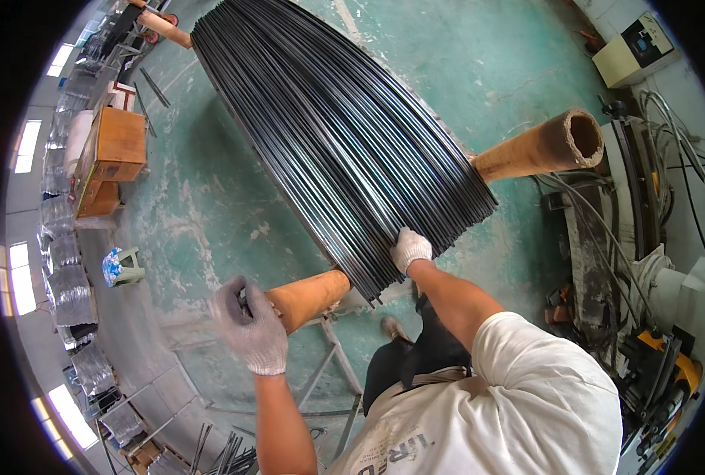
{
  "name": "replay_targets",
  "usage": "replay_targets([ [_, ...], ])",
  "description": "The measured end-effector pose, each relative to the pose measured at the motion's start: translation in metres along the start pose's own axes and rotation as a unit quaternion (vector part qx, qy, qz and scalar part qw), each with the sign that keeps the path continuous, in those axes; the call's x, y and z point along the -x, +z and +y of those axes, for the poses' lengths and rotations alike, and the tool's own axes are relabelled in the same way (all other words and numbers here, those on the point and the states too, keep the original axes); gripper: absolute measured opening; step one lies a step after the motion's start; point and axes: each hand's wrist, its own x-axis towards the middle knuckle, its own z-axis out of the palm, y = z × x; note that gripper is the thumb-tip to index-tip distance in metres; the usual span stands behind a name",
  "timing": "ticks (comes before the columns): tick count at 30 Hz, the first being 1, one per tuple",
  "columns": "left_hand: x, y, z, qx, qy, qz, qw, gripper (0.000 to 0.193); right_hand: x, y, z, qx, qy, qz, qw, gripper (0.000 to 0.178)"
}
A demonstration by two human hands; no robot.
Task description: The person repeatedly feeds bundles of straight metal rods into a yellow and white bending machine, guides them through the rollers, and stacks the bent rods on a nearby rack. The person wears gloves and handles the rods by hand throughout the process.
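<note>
Long black rods or tubes (pixel 344 134) lie side by side in a wide layer, running away from me. My right hand (pixel 410 249), in a white knit glove, is closed over the rods near their close ends; its fingertips are partly hidden. To the left, my left hand (pixel 249 324) is raised beside a brown cardboard tube (pixel 311 298). Its glove is grey on the palm. The fingers curl loosely, with a gap between thumb and forefinger and nothing seen in it. Whether this hand touches the tube I cannot tell.
Another thick cardboard tube (pixel 542 149) juts out right of the rods. Machinery with hoses (pixel 606 237) stands along the right. At left are a brown box (pixel 120 136) and a small stool (pixel 131 267). A metal frame (pixel 340 364) is by my legs, on the green floor (pixel 210 214).
</note>
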Motion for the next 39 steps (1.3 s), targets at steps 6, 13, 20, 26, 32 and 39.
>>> replay_targets([
  [6,0.006,-0.001,-0.014,0.049,-0.002,0.029,0.998,0.014,0.002,-0.048,0.021,-0.074,-0.062,-0.078,0.992,0.048],
  [13,0.022,-0.009,-0.004,-0.031,0.243,0.058,0.968,0.018,0.060,-0.094,0.017,-0.347,-0.024,-0.120,0.930,0.041],
  [20,0.117,0.032,0.037,0.221,0.357,-0.185,0.889,0.022,0.106,-0.091,0.057,-0.090,-0.029,-0.014,0.995,0.044],
  [26,0.163,0.099,-0.027,0.333,0.028,-0.403,0.852,0.009,0.186,-0.090,0.081,-0.016,0.024,0.058,0.998,0.047],
  [32,0.134,0.158,-0.048,0.354,-0.229,-0.442,0.792,0.014,0.393,-0.079,0.145,-0.062,0.111,0.044,0.991,0.056],
  [39,0.140,0.185,-0.031,0.533,-0.457,-0.481,0.525,0.048,0.671,0.018,0.242,-0.021,0.329,-0.019,0.944,0.038],
])
